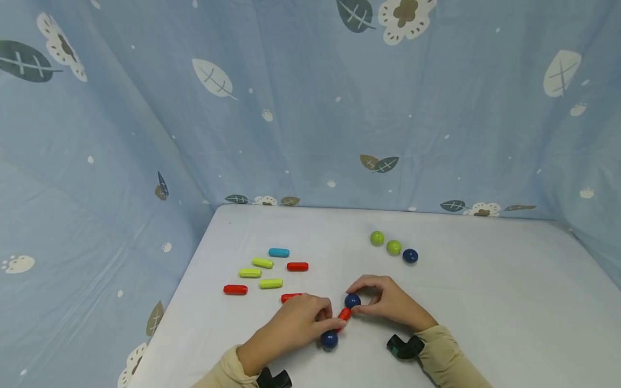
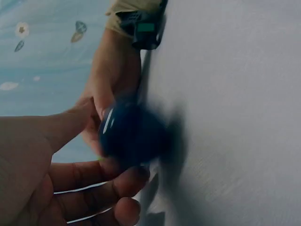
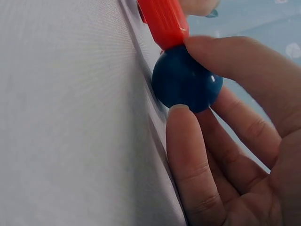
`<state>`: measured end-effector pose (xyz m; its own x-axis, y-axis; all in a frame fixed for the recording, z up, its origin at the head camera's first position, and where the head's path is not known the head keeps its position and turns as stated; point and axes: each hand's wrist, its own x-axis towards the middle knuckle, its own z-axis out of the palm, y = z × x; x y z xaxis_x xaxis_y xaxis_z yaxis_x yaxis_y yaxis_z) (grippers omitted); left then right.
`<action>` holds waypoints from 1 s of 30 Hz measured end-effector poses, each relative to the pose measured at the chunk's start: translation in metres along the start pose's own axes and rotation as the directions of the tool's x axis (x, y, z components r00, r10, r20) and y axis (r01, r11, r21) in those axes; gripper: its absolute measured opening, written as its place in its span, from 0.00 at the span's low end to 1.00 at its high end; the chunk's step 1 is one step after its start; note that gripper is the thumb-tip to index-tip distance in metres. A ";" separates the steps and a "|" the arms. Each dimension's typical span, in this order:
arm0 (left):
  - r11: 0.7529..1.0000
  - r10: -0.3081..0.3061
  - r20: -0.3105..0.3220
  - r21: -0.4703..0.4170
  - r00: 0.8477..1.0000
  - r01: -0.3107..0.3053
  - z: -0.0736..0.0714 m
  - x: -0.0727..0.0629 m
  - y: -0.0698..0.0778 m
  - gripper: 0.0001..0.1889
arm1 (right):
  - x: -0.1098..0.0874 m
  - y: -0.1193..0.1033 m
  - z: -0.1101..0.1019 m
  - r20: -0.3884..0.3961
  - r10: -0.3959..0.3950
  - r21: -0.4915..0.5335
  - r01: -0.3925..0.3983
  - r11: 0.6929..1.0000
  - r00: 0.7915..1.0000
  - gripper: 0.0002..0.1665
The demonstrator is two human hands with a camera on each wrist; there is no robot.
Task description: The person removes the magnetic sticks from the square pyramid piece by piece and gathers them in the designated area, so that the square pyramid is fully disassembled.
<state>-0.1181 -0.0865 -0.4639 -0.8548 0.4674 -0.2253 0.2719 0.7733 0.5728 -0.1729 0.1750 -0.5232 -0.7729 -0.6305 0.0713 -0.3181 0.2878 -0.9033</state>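
Near the front of the table, a short red rod (image 1: 345, 314) runs between two dark blue balls. My left hand (image 1: 302, 321) pinches the rod between thumb and fingers and covers part of it. The nearer blue ball (image 1: 329, 339) sits at the rod's lower end, just under the left thumb; it looms blurred in the left wrist view. My right hand (image 1: 388, 302) grips the farther blue ball (image 1: 352, 301) with thumb and fingertips. In the right wrist view, this ball (image 3: 184, 84) meets the end of the red rod (image 3: 165, 21), with the thumb tip at the joint.
Left of the hands lie several loose rods: red (image 1: 235, 290), yellow-green (image 1: 271, 283) and one blue (image 1: 278, 252). One red rod (image 1: 290, 297) is partly behind the left hand. Farther back are two green balls (image 1: 394, 247) and a dark blue ball (image 1: 410, 256). Patterned blue cloth (image 1: 310, 108) hangs behind.
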 end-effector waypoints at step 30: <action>0.997 0.071 0.003 0.001 0.997 -0.071 0.013 0.007 -0.004 0.13 | -0.001 -0.008 0.002 0.016 0.061 -0.007 -0.061 0.998 0.998 0.20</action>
<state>-0.1199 -0.0808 -0.4778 -0.8318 0.5229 -0.1865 0.3327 0.7384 0.5866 -0.1685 0.1718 -0.5164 -0.7823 -0.6228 0.0093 -0.2740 0.3307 -0.9031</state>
